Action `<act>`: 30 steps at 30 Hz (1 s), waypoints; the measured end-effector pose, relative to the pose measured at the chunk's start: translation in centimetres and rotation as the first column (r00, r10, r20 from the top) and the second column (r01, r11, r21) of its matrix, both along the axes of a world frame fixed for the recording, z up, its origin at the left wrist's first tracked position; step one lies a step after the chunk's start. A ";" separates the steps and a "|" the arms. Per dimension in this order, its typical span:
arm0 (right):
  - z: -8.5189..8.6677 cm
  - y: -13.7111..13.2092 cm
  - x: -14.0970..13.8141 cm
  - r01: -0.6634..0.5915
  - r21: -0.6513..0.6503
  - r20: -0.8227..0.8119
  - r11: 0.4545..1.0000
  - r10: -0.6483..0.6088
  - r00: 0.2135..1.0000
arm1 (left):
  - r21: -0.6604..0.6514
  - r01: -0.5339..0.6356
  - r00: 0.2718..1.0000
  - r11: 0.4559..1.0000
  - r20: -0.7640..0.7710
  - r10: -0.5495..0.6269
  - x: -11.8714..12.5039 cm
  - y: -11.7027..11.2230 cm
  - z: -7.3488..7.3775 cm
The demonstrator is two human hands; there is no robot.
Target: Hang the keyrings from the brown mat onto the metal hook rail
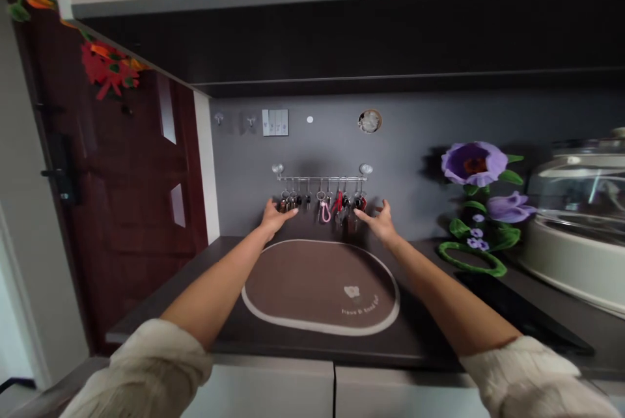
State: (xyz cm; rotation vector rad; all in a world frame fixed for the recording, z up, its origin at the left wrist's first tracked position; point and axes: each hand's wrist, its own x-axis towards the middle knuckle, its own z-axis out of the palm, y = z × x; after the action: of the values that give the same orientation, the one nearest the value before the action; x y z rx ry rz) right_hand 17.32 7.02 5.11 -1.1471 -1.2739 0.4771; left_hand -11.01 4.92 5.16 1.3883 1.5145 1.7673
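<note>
A metal hook rail (322,178) is fixed to the grey back wall, with several bunches of keys (291,202) hanging from it. Among them are a pink loop strap (325,211) and something red (338,202). My left hand (274,218) is at the left end of the row, thumb and fingers spread, its thumb close to the leftmost keys. At the right end, my right hand (381,221) is likewise spread, thumb pointing inward near the last keys. Whether either thumb touches the keys I cannot tell. Neither hand holds anything visible.
Below lies a brown oval mat (312,281) on the dark counter (219,340). Purple fabric flowers (474,164) and a white appliance with a clear lid (576,229) stand right. A dark shelf (342,34) overhangs the wall; a red-brown door (141,209) is left.
</note>
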 end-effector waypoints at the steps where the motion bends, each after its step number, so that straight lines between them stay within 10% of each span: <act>1: 0.0 0.6 -0.6 0.001 0.004 -0.033 1.000 -0.001 0.999 | 0.005 0.024 0.998 1.000 0.053 -0.024 0.5 0.8 0.1; 16: -1.4 4.6 -7.5 0.115 0.217 -0.135 0.969 -0.086 0.987 | 0.181 0.049 0.825 0.982 0.547 -0.142 7.5 5.3 0.2; 30: 2.7 2.3 -6.3 0.078 0.171 -0.220 0.982 -0.039 0.975 | 0.278 0.113 0.689 0.954 0.670 -0.277 6.0 2.4 5.9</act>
State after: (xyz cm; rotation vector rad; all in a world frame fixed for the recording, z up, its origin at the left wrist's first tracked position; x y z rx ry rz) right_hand 10.98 9.34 7.83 -0.9523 -1.0687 0.4223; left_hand -5.06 7.35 11.09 0.7437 0.7399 2.0268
